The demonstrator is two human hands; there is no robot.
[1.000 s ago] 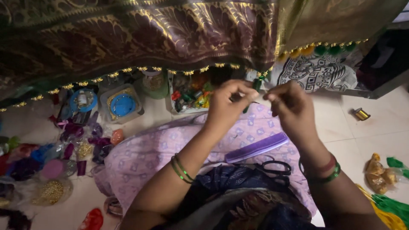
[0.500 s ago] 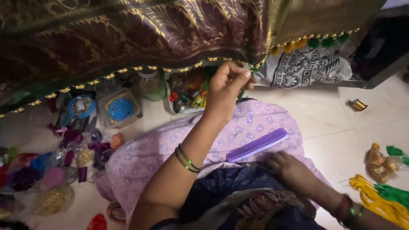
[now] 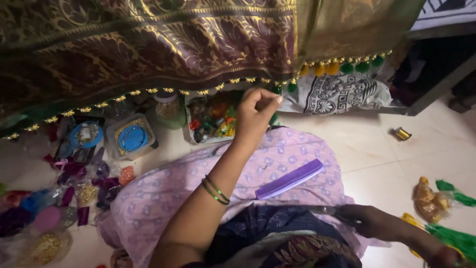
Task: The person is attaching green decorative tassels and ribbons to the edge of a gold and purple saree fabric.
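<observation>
A brown-purple saree (image 3: 148,44) with gold patterns hangs across the top, its lower border (image 3: 163,90) trimmed with gold beads. My left hand (image 3: 255,114) is raised just under that border, thumb and forefinger pinched on a fine thread too thin to see clearly. Green and yellow pom-poms (image 3: 347,67) hang from the border to its right. My right hand (image 3: 369,221) rests low at my right side, closed on a pair of scissors (image 3: 325,211) whose blades point left. A purple comb-like strip (image 3: 290,178) lies on the lilac printed cloth (image 3: 163,198) over my lap.
On the floor to the left lie clear boxes with blue rings (image 3: 131,138), a jar (image 3: 167,109), a tray of mixed coloured beads (image 3: 213,119) and loose packets (image 3: 44,218). A gold spool (image 3: 400,133) and green and yellow thread bundles (image 3: 446,198) lie at right. A black-and-white patterned cloth (image 3: 342,94) lies behind.
My right hand left the saree border, dropped to my lap and took up the scissors. My left hand stayed pinched at the border.
</observation>
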